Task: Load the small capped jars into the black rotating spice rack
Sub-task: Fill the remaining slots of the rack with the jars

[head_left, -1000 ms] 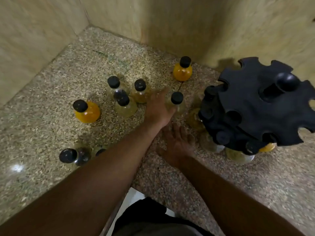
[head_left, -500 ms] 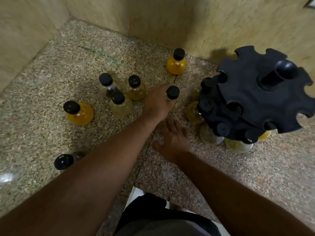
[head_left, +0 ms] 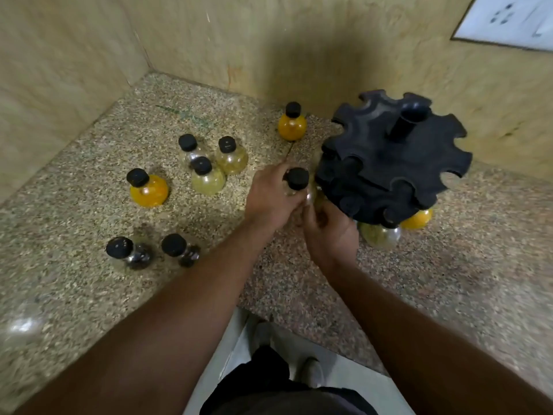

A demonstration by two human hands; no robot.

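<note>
A: Entry one, the jar being handled?
B: Jar (head_left: 296, 178), black cap, pale contents; held just beside the left edge of the black rack (head_left: 392, 163); left hand (head_left: 269, 202), fingers curled round its body below the cap.
A: Right hand?
B: Right hand (head_left: 329, 235), just under the jar, fingers curled; blurred; cannot tell whether they hold it.
A: Rack contents?
B: Pale jar (head_left: 381, 235) and orange jar (head_left: 417, 218) hanging at the near edge; several black caps fill the slots facing the hands.
A: Loose stock on the desk (head_left: 74, 205)?
B: Rear orange jar (head_left: 292, 122), near the rack; three pale jars (head_left: 206, 176), clustered; left orange jar (head_left: 148, 188); two dark jars (head_left: 128, 253), side by side, nearest; all upright, left of the hands.
A: Surroundings?
B: Walls (head_left: 269, 40) on two sides; socket plate (head_left: 508, 19), top right.
</note>
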